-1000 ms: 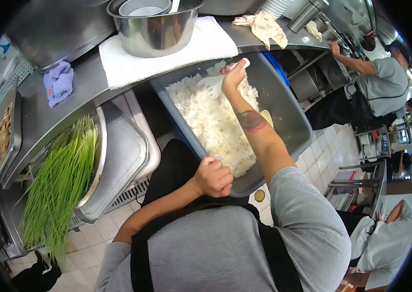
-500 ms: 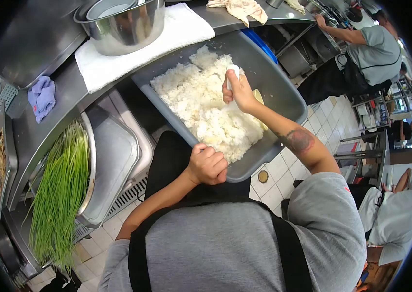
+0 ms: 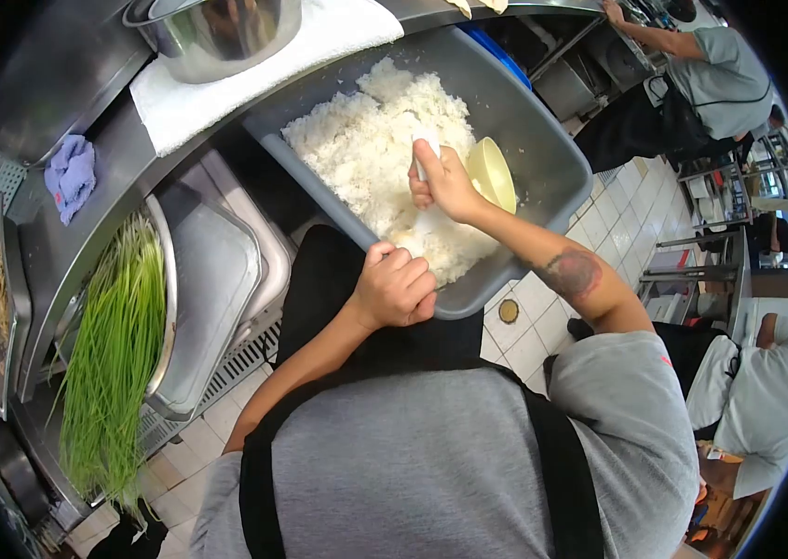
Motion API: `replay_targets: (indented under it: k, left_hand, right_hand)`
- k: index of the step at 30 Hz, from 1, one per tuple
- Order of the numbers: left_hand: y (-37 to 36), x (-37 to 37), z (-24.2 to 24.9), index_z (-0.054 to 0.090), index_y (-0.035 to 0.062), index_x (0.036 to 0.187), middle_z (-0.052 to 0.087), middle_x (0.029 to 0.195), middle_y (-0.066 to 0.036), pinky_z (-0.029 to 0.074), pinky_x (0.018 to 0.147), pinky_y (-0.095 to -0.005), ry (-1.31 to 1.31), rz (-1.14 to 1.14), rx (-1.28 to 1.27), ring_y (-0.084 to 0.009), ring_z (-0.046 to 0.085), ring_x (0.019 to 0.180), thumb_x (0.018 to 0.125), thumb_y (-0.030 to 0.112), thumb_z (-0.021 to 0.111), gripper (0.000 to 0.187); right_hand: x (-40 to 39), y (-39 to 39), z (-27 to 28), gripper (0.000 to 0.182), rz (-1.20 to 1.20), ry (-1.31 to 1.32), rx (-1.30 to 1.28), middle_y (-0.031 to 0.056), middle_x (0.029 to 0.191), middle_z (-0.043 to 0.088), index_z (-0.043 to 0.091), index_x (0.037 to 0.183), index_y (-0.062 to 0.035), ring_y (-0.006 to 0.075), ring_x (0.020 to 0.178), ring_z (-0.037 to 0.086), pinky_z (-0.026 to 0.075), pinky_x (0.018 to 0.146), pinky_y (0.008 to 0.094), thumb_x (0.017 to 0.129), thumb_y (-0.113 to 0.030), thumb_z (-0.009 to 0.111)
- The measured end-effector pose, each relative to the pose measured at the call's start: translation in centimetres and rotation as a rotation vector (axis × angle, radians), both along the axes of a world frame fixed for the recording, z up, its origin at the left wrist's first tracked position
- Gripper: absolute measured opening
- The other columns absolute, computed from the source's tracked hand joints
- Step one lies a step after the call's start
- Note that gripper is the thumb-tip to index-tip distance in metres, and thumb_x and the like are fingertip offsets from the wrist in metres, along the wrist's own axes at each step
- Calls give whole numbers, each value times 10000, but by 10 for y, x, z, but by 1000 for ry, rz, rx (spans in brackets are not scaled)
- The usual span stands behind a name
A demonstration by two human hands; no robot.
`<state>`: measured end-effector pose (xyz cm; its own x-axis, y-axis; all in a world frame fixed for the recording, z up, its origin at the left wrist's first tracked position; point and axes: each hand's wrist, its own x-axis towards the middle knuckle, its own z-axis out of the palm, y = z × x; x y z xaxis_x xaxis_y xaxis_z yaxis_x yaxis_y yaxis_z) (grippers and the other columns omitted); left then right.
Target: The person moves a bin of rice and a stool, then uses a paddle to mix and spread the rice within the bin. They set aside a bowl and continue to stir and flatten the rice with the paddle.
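Observation:
A grey tub (image 3: 543, 112) holds a large heap of white rice (image 3: 347, 140). My right hand (image 3: 442, 182) is closed round a white paddle (image 3: 426, 158), whose lower end is down in the rice. Wrapped over the tub's near rim are the fingers of my left hand (image 3: 394, 284). A pale yellow bowl (image 3: 492, 175) stands tilted inside the tub, just right of my right hand.
Left of the tub are a metal pot (image 3: 226, 42) on a white towel (image 3: 166, 116), a purple cloth (image 3: 71, 177), green stalks (image 3: 119, 354) and a metal tray (image 3: 212, 289). Two people (image 3: 725, 88) (image 3: 767, 391) stand at the right.
My right hand and the paddle have shifted slightly left relative to the tub, and more of the yellow bowl shows. The whole view has shifted a little. My left hand still grips the rim.

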<state>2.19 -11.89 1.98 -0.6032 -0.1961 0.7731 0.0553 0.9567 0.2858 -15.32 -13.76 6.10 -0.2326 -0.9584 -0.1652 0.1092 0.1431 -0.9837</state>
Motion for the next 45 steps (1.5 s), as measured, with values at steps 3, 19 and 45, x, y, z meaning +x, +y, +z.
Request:
replay_targets:
  k: [3, 19, 45]
  left_hand:
    - [0, 2, 0, 472, 138, 631, 426, 653, -7, 338, 689, -338, -20, -26, -3, -173, 434, 608, 686, 246, 528, 133]
    - [-1, 3, 1, 484, 138, 641, 425, 655, -5, 340, 702, -340, -35, -47, 19, -173, 433, 619, 687, 234, 542, 121]
    - [-2, 5, 0, 477, 130, 639, 423, 649, -9, 342, 691, -340, -22, -40, 22, -183, 435, 612, 717, 255, 515, 152]
  right_hand:
    - [2, -2, 5, 482, 68, 26, 53, 22, 495, 372, 439, 703, -20, 113, 400, 381, 348, 398, 259, 945, -436, 408]
    - [18, -17, -10, 444, 15, -45, -181, -20, 497, 327, 406, 704, -53, 70, 407, 306, 263, 381, 249, 923, -433, 472]
    - [-4, -32, 16, 492, -48, 200, 18, 33, 516, 430, 464, 710, -25, 120, 383, 417, 361, 383, 271, 919, -471, 449]
